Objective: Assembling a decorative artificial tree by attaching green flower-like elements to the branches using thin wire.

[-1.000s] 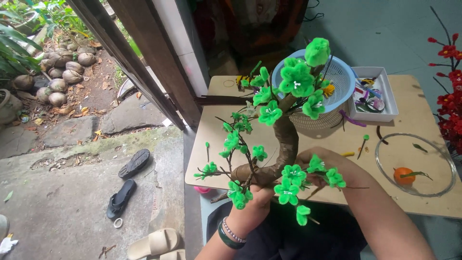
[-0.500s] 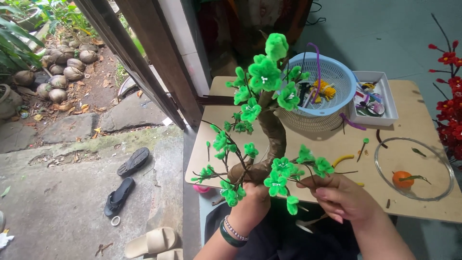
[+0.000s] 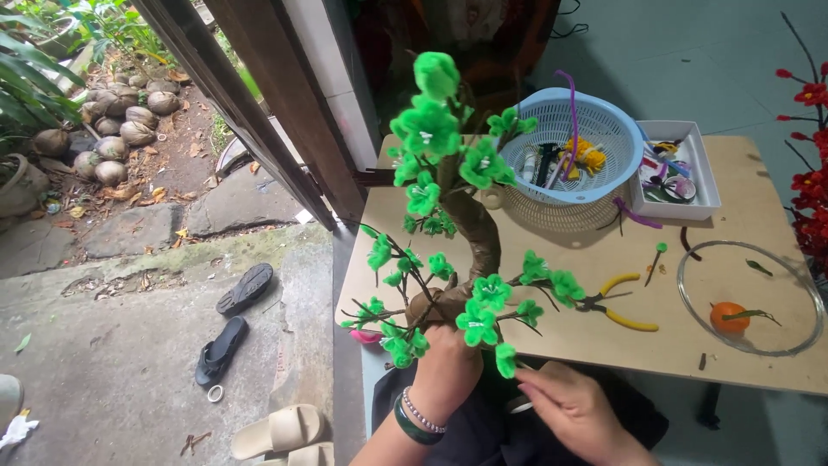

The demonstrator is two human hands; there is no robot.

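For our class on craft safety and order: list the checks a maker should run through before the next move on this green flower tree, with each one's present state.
1. Left hand grips the trunk base of the green flower tree: ok.
2. Right hand at the lowest flower: ok; whether it touches, cannot tell.
3. Tree upright: not ok, it leans.
4. Yellow-handled pliers lie on the table beside the tree: ok.
5. Blue basket clear of the branches: cannot tell.
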